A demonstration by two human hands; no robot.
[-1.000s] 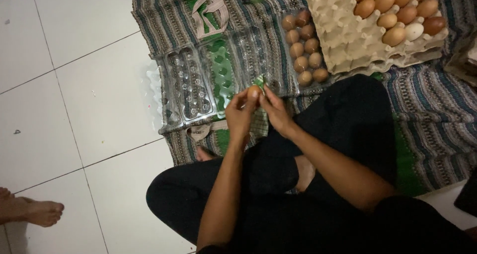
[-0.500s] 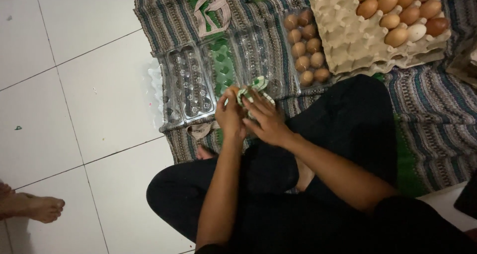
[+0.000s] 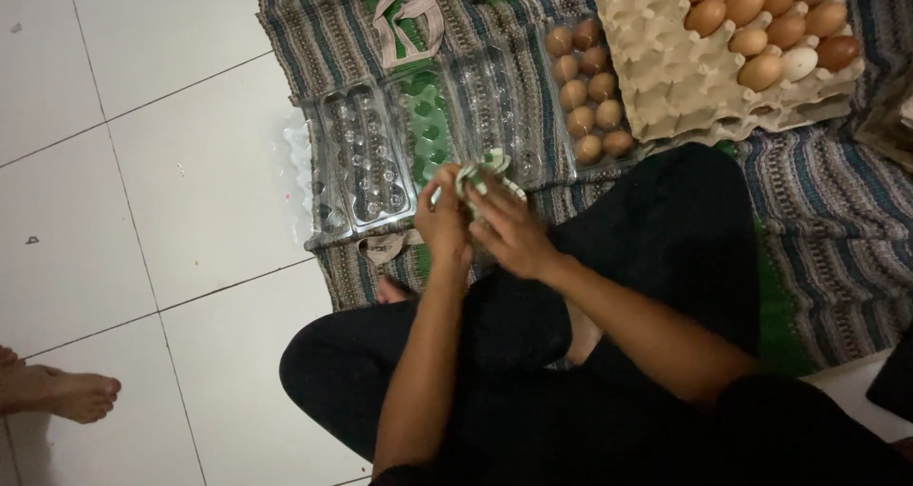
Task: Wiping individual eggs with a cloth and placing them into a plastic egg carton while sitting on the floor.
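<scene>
Underneath, a striped mat (image 3: 837, 220) covers white floor tiles (image 3: 143, 163).

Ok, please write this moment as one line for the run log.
left hand + right hand: both grip small green-and-white folded paper | below: clear plastic egg cartons | cloth: striped woven mat

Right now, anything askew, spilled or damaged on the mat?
Nothing spilled or visibly broken. One white egg sits among the brown eggs in the grey pulp tray. The clear plastic cartons hang partly off the striped woven mat onto the white tiles.
</scene>
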